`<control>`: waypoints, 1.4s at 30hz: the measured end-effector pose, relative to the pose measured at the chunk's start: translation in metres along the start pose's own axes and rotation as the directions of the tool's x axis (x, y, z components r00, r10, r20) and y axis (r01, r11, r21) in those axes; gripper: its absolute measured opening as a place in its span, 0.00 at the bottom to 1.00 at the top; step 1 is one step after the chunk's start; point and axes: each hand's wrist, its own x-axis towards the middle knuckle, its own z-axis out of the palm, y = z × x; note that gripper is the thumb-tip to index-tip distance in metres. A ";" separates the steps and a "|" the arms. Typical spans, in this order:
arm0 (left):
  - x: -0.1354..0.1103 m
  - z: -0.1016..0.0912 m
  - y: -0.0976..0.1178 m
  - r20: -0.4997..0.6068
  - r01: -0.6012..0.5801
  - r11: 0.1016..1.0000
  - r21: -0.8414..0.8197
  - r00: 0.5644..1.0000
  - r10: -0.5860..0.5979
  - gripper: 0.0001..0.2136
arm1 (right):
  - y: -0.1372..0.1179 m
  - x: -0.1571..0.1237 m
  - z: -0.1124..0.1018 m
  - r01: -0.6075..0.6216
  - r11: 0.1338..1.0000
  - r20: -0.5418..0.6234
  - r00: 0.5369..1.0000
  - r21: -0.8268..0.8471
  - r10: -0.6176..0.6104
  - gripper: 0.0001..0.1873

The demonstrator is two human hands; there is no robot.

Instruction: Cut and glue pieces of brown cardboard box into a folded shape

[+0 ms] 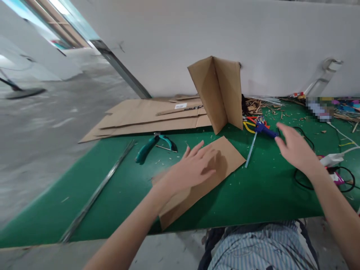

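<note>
My left hand (194, 168) is spread over a flat rectangular piece of cardboard (225, 161) on the green table; I cannot tell whether it touches the sheet. To the right, my right hand (294, 144) has its fingers apart, close to the blue handle of a glue gun (266, 131), and holds nothing. A clear glue stick (251, 150) reaches from the gun toward the cardboard's right corner. Behind the sheet a folded cardboard piece (216, 90) stands upright, its crease running top to bottom. Teal-handled pliers (154, 146) lie left of my left hand.
Stacked cardboard sheets (152, 112) lie along the white wall (168, 45). A bundle of thin wires (98, 191) crosses the table's left side. Yellow-handled pliers (249, 126), wood scraps (254, 107), a white plug (332, 160) and black cables (298, 180) occupy the right. The green table's (239, 210) front edge is near me.
</note>
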 end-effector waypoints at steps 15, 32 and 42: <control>0.038 0.014 0.028 0.045 -0.011 0.999 0.050 0.999 0.009 0.25 | 0.021 0.030 0.043 -0.037 0.925 0.111 0.990 -0.378 0.085 0.15; 0.051 0.025 0.020 -0.012 0.058 0.995 0.077 0.998 -0.058 0.28 | 0.055 0.026 0.049 -0.299 0.882 -0.082 0.954 -0.364 0.289 0.14; 0.062 0.033 0.025 -0.138 0.125 0.991 0.057 0.984 -0.116 0.26 | 0.056 0.028 0.051 -0.354 0.842 -0.076 0.932 -0.408 0.355 0.14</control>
